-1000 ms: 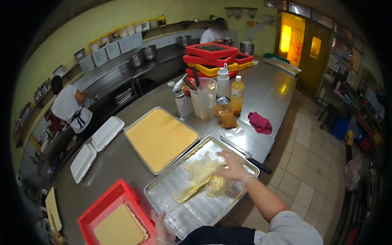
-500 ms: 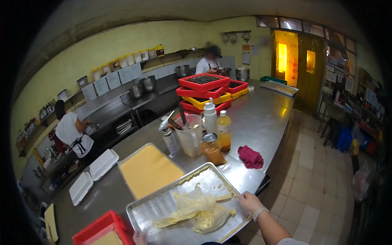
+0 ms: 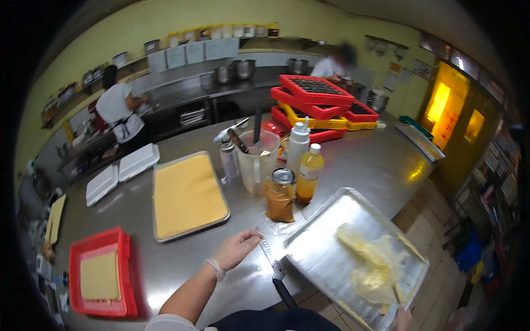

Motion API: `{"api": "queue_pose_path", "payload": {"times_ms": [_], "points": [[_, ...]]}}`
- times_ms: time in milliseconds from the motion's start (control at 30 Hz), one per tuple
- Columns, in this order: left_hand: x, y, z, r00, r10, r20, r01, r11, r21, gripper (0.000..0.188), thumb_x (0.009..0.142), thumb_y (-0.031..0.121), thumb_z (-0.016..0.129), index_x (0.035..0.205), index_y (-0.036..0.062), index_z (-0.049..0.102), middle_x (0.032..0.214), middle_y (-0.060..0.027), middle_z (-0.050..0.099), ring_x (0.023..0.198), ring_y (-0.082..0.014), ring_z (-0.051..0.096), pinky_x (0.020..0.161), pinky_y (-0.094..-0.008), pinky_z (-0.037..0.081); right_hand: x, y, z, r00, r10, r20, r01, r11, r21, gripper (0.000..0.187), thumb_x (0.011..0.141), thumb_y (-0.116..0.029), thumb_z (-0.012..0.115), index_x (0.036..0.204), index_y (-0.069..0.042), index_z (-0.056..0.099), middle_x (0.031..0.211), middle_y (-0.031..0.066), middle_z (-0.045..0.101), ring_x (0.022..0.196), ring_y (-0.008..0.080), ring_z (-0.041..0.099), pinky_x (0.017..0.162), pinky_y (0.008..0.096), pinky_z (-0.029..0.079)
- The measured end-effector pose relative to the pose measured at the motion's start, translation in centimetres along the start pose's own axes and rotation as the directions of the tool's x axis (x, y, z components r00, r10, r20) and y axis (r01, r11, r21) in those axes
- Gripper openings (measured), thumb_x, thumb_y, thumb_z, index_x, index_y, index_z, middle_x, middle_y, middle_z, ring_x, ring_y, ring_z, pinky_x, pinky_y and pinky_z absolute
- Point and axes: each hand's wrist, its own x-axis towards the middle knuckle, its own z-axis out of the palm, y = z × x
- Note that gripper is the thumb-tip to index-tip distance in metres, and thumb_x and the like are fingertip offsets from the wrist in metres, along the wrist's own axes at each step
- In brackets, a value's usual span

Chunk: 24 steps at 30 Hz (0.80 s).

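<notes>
My left hand (image 3: 238,249), in a clear glove, is closed with its fingertips at the tip of an offset spatula (image 3: 268,255). The spatula lies slantwise on the steel table, its black handle toward me. At the lower right my right hand (image 3: 403,320), mostly out of view, grips the near edge of an aluminium baking tray (image 3: 314,231). The tray is tilted over the table's right edge. Inside it lie a crumpled clear plastic sheet (image 3: 381,265) smeared with yellow residue and some pale strips of cake.
A yellow sheet cake (image 3: 187,190) sits in a tray at centre left. Nearby stand a red crate (image 3: 128,276) holding cake, white foam boxes (image 3: 139,161), a pitcher (image 3: 255,171), bottles (image 3: 309,174) and a jar (image 3: 280,201). Stacked crates (image 3: 317,99) stand behind. Two people work along the back counter.
The baking tray has swung right with my right hand on it. My left hand has left its edge and come to the spatula. The view has turned left.
</notes>
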Motion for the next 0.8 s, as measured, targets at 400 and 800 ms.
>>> {"api": "queue_pose_path", "payload": {"times_ms": [400, 800], "points": [[-2.4, -14.2, -4.4, 0.761, 0.072, -0.645, 0.536, 0.491, 0.687, 0.061, 0.083, 0.028, 0.061, 0.137, 0.0088, 0.040, 0.141, -0.0078, 0.041, 0.131, -0.0274, 0.035, 0.108, -0.0515, 0.027, 19.4, 5.7, 13.0, 0.973, 0.130, -0.189, -0.095, 0.978, 0.184, 0.044, 0.089, -0.018, 0.056, 0.116, 0.016, 0.052, 0.114, 0.0227, 0.059, 0.096, 0.0301, 0.062, 0.080, 0.0401, 0.050], [2.4, -15.2, -8.2, 0.864, 0.171, -0.474, 0.415, 0.293, 0.862, 0.016, 0.081, 0.027, 0.061, 0.080, 0.0113, 0.066, 0.077, -0.0093, 0.067, 0.076, -0.0266, 0.064, 0.091, -0.0437, 0.040, -3.9, 1.1, 26.7, 0.549, 0.002, 0.836, 0.514, 0.787, -0.340, 0.035, 0.080, -0.026, 0.070, 0.106, -0.004, 0.060, 0.091, 0.0104, 0.065, 0.087, 0.0215, 0.064, 0.081, 0.0336, 0.049]]}}
